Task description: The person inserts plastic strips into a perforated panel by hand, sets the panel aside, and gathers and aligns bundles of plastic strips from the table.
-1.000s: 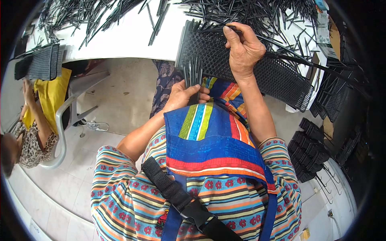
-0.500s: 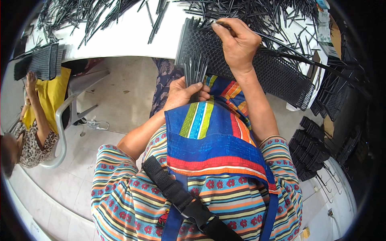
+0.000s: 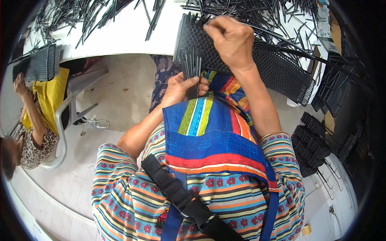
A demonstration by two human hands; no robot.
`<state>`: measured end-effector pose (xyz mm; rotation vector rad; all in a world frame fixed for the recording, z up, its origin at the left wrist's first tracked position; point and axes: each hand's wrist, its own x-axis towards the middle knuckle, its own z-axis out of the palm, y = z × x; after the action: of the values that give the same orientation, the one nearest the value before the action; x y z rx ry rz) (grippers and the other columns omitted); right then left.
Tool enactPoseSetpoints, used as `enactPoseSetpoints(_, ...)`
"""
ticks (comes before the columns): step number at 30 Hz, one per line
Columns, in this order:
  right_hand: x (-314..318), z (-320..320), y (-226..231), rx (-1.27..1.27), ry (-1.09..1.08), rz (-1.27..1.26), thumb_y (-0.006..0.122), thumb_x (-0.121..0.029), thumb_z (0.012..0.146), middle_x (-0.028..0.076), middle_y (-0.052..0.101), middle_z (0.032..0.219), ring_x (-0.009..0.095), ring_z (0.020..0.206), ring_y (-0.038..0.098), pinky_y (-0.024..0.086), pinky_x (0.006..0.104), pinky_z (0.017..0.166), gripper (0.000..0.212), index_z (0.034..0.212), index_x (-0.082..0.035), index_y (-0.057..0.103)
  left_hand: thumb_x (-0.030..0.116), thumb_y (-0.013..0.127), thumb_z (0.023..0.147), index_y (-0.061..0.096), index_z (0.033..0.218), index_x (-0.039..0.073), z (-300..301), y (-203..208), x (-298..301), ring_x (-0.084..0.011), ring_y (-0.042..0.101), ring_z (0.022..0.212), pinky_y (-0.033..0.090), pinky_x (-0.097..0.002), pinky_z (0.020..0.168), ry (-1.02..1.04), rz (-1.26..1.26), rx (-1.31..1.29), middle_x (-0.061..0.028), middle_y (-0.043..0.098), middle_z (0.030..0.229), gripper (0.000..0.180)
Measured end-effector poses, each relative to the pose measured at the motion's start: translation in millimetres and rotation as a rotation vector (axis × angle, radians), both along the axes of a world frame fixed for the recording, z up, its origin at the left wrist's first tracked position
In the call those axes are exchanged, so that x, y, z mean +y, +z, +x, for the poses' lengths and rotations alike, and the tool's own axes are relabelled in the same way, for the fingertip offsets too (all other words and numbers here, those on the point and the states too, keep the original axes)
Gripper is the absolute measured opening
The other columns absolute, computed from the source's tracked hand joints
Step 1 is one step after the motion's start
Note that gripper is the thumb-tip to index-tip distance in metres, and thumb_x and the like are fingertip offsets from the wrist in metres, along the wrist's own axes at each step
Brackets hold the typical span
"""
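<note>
My left hand (image 3: 179, 89) is closed around a bundle of thin black plastic strips (image 3: 190, 64), their tips fanned upward, just above my lap. Beyond it lies a long black perforated mesh panel (image 3: 265, 66), stretching from the table's edge down to the right. Several strip ends (image 3: 194, 18) stick up along the panel's far left end. Right beside these ends, my right hand (image 3: 234, 42) hovers over the panel with thumb and forefinger pinched together. Whatever sits in that pinch is too small and blurred to make out.
Piles of loose black strips (image 3: 245, 8) cover the back of the white table (image 3: 120, 38). At far left a co-worker's hand (image 3: 19, 84) touches another mesh piece (image 3: 38, 64), near a pale plastic chair (image 3: 60, 132). Black parts (image 3: 307, 144) hang by hooks at right.
My right hand has shifted slightly left and up along the panel's far end, still pinched. The left hand keeps its bundle nearly in place. The co-worker's hand has moved left.
</note>
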<state>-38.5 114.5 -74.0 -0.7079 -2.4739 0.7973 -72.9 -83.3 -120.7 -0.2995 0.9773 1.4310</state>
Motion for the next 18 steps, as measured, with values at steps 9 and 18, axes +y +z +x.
enactPoseSetpoints(9,-33.6,53.5,-34.0,-0.014,-0.124,-1.214,0.073,-0.011,0.082,-0.004,0.055,0.057,0.002,0.042,0.043,0.031,0.0187,0.039,0.012,0.076,-0.003,0.068,0.007,0.058,0.094,0.060,0.110,-0.001,5.1,12.2,4.6,-0.0236,0.070,0.088,0.059,-0.0334,0.076,-0.040,0.022,-0.030,-0.0169,0.068,0.101,0.018)
enactPoseSetpoints(18,0.9,30.6,-4.7,0.602,-0.250,-0.681,0.072,-0.002,0.083,0.000,0.063,0.072,0.003,0.054,0.048,0.036,0.0181,0.047,0.008,0.091,0.001,0.071,0.009,0.053,0.097,0.057,0.110,-0.002,11.0,0.7,0.4,-0.0244,0.070,0.086,0.059,-0.0330,0.071,0.056,-0.014,0.101,-0.0185,0.068,0.100,0.017)
